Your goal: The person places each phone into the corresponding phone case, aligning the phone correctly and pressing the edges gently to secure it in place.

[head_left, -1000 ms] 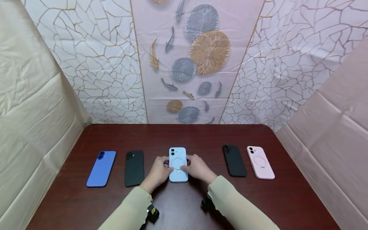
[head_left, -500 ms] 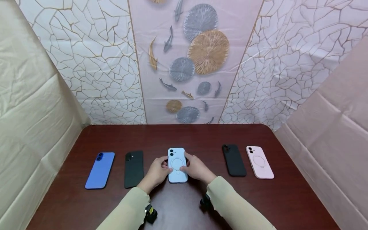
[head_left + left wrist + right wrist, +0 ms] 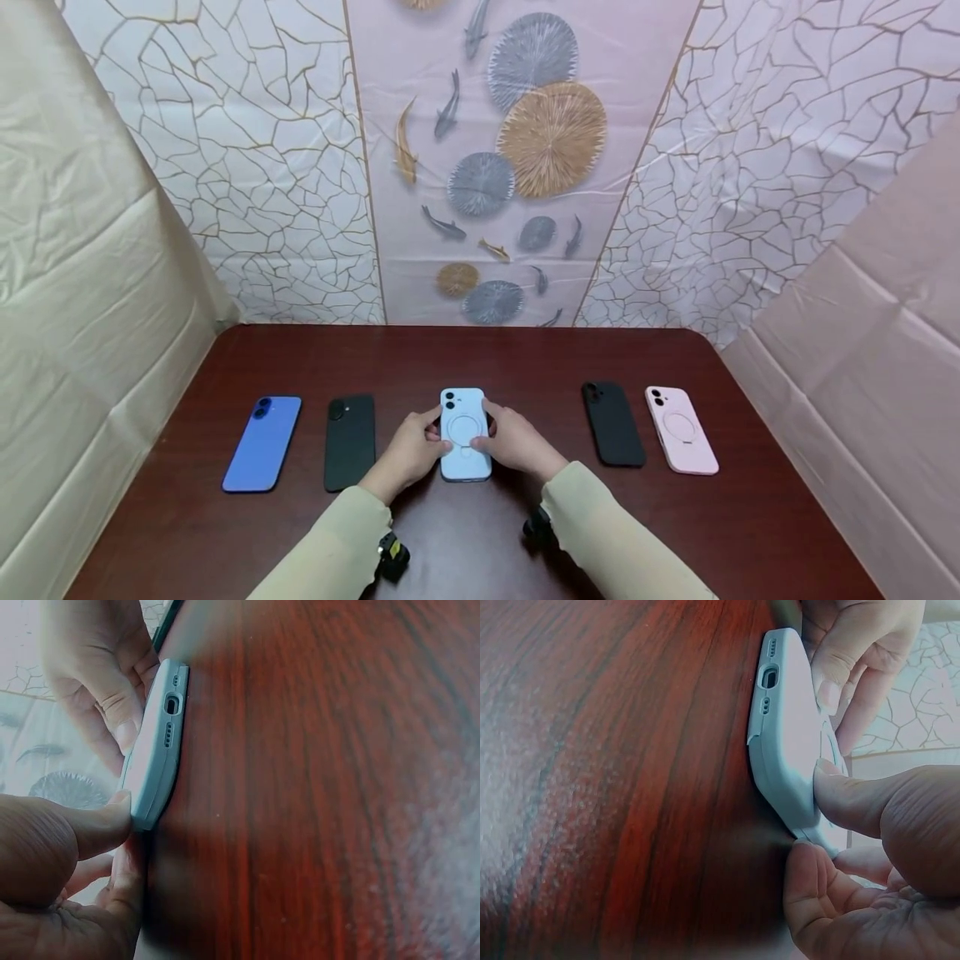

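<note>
In the middle of the table lies a light blue phone case [image 3: 465, 462] with a ring on its back and camera lenses at the far end. My left hand [image 3: 408, 454] grips its left side, thumb on the back and fingers along the edge. From the right, my right hand [image 3: 520, 442] holds it the same way. In the right wrist view, the case [image 3: 791, 735] shows its port end, with a small step along the lower rim. The left wrist view shows the port opening on the case [image 3: 154, 750] too. What lies under the case is mostly hidden.
Left of my hands lie a blue phone [image 3: 262, 446] and a dark green-black phone [image 3: 350, 446]. On the right are a black case [image 3: 613, 425] and a pink case [image 3: 682, 432] with a ring. Patterned cloth [image 3: 285, 167] hangs behind the dark wood table [image 3: 465, 550].
Both hands stay on the light blue case in nearly the same spot. The fingers shift only slightly along its sides, and the head view moves a little.
</note>
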{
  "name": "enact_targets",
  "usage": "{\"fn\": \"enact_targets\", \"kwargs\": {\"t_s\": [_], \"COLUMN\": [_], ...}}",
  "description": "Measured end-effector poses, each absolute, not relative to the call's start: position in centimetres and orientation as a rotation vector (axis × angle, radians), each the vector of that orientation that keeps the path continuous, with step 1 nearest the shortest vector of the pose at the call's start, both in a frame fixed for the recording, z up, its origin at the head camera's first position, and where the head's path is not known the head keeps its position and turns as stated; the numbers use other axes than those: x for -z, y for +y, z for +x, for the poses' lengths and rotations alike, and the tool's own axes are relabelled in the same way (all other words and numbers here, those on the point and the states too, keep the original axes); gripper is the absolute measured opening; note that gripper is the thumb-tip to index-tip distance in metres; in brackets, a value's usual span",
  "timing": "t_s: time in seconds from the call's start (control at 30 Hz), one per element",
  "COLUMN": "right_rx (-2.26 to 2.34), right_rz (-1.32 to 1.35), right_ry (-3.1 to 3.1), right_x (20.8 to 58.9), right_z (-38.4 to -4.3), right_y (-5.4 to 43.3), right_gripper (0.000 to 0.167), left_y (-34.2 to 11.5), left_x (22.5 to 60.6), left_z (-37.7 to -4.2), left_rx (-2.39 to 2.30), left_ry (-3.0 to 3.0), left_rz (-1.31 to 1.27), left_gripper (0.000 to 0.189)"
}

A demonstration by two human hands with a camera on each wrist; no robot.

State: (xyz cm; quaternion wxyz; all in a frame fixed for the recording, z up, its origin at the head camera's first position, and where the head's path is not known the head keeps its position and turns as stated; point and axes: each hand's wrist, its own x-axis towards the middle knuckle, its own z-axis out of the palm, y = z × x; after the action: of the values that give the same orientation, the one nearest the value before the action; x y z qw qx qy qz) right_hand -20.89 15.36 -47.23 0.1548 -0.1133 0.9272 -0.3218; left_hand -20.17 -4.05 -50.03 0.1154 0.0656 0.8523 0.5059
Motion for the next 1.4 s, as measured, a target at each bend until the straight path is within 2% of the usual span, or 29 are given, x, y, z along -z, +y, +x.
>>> {"fn": "enact_targets", "kwargs": {"t_s": [1.07, 1.4], "right_rx": [0.892, 1.021], "right_rz": [-0.322, -0.134], "right_ry": [2.634, 2.796], "right_x": [46.5, 46.6], "right_z": [-20.5, -20.7], "right_y": [14.9, 17.8], "right_gripper": [0.075, 0.06], "left_y": [-4.6, -5.4], "left_x": [49.1, 46.9], "left_z": [-19.9, -19.1], "left_rx": [-1.322, -1.174], "left_ry": [2.547, 2.781], "left_rz": [0.245, 0.265], "left_gripper": [0.065, 0.063]}}
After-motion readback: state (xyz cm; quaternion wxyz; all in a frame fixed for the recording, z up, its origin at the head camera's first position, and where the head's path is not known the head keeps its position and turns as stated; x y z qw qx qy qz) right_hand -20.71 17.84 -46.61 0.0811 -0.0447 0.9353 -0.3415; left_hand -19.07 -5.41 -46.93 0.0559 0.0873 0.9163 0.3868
